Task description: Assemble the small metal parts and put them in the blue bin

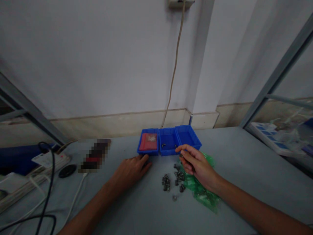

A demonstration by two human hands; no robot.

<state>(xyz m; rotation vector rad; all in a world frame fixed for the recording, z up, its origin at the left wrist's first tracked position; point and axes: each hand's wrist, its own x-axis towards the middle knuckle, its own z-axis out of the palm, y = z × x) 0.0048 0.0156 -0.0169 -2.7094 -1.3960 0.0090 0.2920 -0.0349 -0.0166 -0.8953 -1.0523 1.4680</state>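
Over the front edge of the middle blue bin [167, 152], my right hand [197, 164] is closed in a pinch around a small metal bolt [181, 156], partly hidden by the fingers. A couple of small bolts [163, 145] lie inside that bin. My left hand [132, 169] rests on the table in front of the left blue bin [148, 152], thumb apart from the fingers, holding nothing. Loose bolts [166, 182] lie in small heaps between my hands. Beneath my right hand and forearm spreads a crumpled green plastic bag [206, 197].
A red packet [144, 142] sits in the left bin. The right blue bin [187, 137] adjoins the middle one. Left on the table are a pixelated object [95, 156], a black round disc [67, 171], cables and a power strip [22, 189]. A wall stands behind.
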